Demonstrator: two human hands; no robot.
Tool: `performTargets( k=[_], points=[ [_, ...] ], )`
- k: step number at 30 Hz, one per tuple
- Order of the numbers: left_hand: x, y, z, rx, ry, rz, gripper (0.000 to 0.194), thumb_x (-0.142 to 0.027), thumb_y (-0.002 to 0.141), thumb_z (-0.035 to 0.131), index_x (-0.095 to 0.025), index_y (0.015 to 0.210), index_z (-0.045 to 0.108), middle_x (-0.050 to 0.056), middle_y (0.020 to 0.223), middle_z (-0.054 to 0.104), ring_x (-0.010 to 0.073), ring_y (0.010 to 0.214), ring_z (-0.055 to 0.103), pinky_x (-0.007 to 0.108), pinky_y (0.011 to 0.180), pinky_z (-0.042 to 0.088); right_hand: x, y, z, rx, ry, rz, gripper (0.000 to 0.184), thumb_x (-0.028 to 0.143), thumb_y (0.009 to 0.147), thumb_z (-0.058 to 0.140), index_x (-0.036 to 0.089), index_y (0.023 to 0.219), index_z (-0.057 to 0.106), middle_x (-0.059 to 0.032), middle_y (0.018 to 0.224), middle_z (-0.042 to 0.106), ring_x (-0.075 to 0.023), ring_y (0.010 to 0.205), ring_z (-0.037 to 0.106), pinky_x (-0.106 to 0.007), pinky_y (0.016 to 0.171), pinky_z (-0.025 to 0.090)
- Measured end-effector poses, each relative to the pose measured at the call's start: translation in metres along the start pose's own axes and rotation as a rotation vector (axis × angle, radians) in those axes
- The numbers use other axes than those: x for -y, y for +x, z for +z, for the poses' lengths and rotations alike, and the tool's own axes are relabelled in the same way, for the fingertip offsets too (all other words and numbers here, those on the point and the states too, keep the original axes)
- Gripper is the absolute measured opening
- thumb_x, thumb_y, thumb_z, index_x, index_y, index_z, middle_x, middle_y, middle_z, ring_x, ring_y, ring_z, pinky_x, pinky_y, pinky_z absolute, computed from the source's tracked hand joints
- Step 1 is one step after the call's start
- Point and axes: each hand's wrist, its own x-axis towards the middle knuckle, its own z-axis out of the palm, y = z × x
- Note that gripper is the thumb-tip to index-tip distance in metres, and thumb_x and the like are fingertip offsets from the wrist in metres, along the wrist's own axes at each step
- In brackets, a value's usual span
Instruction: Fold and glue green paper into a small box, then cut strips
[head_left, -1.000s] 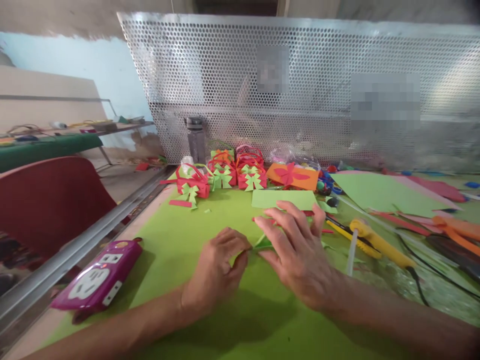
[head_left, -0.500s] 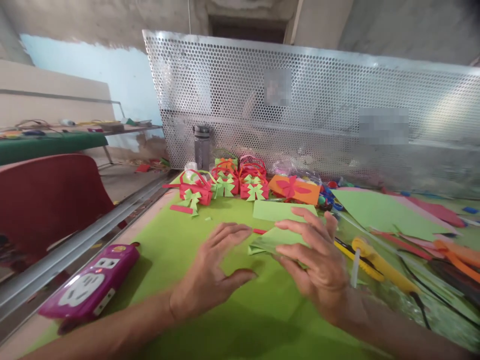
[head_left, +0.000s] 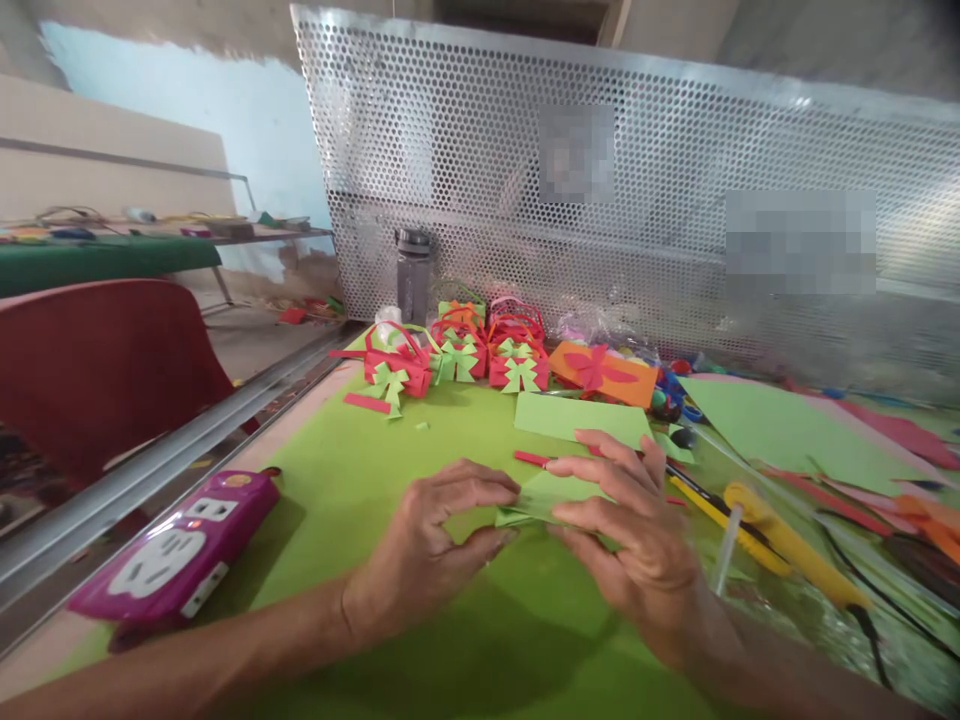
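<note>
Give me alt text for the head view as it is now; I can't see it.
Right hand holds a folded green paper over a green work surface; left hand has thumb and fingers parted at the paper's left end. Red paper bags with green bows stand behind, a purple power strip lies left, a yellow-handled tool right.

We can read no words, brands or numbers on anything here. On the purple power strip (head_left: 154,570) at the left of the worktop (head_left: 352,450), we see 1 small round yellowish label (head_left: 238,480) near the far end of the upper face, but its print is too small and blurred for us to make out.
</note>
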Motion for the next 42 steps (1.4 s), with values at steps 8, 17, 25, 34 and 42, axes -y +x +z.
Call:
performTargets(
  k=[8,17,25,34,42],
  points=[
    [0.001,0.000,0.000,-0.001,0.169,0.092,0.028,-0.007,0.071,0.066,-0.015,0.098,0.062,0.009,0.094,0.068,0.0180,0.088,0.063,0.031,0.079,0.052,0.005,0.004,-0.001,0.035,-0.045,0.010,0.014,0.017,0.080,0.059,0.022,0.066,0.058,0.0028,0.097,0.068,-0.0234,0.112,0.050,-0.052,0.101,0.010],
    [-0.013,0.004,0.011,0.095,0.388,0.265,0.018,-0.003,0.080,0.050,-0.014,0.080,0.064,0.008,0.087,0.067,0.0190,0.085,0.057,0.033,0.074,0.049,0.022,-0.004,-0.004,0.129,-0.274,-0.204,0.024,0.007,0.086,0.041,0.017,0.070,0.056,-0.0039,0.108,0.065,-0.0262,0.122,0.041,-0.060,0.103,-0.005],
    [0.017,0.018,-0.032,-0.169,0.000,-0.317,0.007,-0.024,0.075,0.063,-0.018,0.072,0.065,-0.001,0.063,0.066,0.0141,0.056,0.058,0.025,0.052,0.049,0.007,0.013,-0.024,-0.105,-0.040,0.140,0.077,0.062,0.074,0.052,0.019,0.133,0.030,-0.0150,0.126,0.052,-0.0298,0.119,0.045,-0.055,0.105,0.017],
    [0.008,0.010,-0.019,-0.067,0.083,-0.258,0.009,-0.021,0.076,0.062,-0.020,0.067,0.064,-0.003,0.064,0.064,0.0101,0.052,0.054,0.019,0.047,0.043,-0.001,0.009,-0.011,0.096,0.170,0.391,0.079,0.042,0.068,0.070,0.023,0.131,0.026,-0.0132,0.126,0.051,-0.0299,0.117,0.046,-0.057,0.098,0.029],
    [-0.010,0.008,-0.004,0.068,0.350,0.167,0.017,-0.004,0.080,0.052,-0.018,0.081,0.062,0.003,0.078,0.068,0.0158,0.079,0.061,0.031,0.079,0.048,0.011,0.009,-0.014,0.204,-0.111,0.054,0.041,0.025,0.070,0.071,0.023,0.106,0.052,-0.0020,0.099,0.066,-0.0270,0.119,0.041,-0.056,0.103,0.003]
  ],
)
